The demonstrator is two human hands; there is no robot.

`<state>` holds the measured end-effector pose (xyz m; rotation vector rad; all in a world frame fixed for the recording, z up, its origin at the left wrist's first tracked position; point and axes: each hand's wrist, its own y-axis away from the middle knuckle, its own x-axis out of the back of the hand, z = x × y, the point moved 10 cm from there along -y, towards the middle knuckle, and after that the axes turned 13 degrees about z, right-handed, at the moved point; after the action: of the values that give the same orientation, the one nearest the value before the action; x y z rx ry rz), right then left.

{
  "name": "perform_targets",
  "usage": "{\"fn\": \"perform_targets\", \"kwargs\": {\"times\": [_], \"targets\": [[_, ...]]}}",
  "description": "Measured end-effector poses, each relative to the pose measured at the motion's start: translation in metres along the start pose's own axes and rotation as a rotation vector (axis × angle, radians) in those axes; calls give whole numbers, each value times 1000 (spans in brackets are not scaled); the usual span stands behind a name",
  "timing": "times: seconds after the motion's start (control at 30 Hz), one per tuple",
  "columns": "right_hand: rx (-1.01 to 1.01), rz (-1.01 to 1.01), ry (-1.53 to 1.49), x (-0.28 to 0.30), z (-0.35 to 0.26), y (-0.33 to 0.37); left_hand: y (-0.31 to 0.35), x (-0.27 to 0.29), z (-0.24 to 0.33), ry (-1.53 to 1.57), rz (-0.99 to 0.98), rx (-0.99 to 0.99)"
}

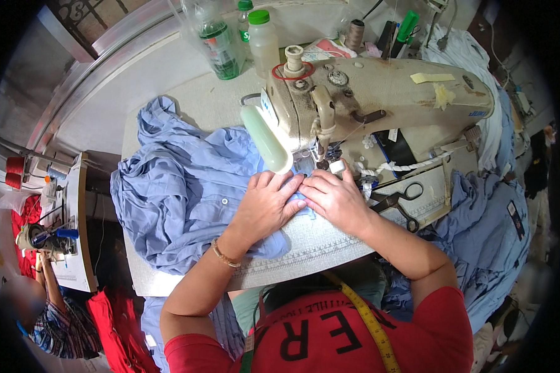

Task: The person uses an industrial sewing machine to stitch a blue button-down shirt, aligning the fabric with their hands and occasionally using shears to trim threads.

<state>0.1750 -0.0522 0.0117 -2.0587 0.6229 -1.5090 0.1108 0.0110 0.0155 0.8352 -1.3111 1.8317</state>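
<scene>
A light blue buttoned shirt [180,186] lies bunched on the sewing machine's table, its edge running in under the needle area. My left hand [260,204] is closed on the cloth, fingers drawn together at the presser foot. Close beside it, my right hand [337,202] pinches the same cloth, with fingertips nearly touching the left hand's. The beige sewing machine [386,87] stands just beyond both hands, and its pale green lamp [264,138] lights the spot. My fingers hide most of the cloth between them.
Black scissors [389,202] lie right of my right hand. Bottles [262,40] and a thread cone [354,34] stand behind the machine. More blue garments [479,230] are piled at the right. At far left, another person [59,317] works at a second machine.
</scene>
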Motion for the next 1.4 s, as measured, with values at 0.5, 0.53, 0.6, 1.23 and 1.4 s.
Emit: {"fn": "perform_targets", "kwargs": {"times": [0.5, 0.53, 0.6, 1.23, 1.4], "targets": [[-320, 813, 293, 275, 160, -35, 7, 0, -5, -41, -27, 45], [-285, 843, 466, 318, 203, -38, 2, 0, -2, -18, -31, 30], [-498, 647, 1021, 400, 354, 20, -6, -5, 5, 21, -40, -1], [-836, 1111, -791, 279, 399, 133, 0, -1, -1, -35, -22, 13], [-1044, 919, -501, 308, 392, 85, 0, -2, -2, -51, -15, 5]]}}
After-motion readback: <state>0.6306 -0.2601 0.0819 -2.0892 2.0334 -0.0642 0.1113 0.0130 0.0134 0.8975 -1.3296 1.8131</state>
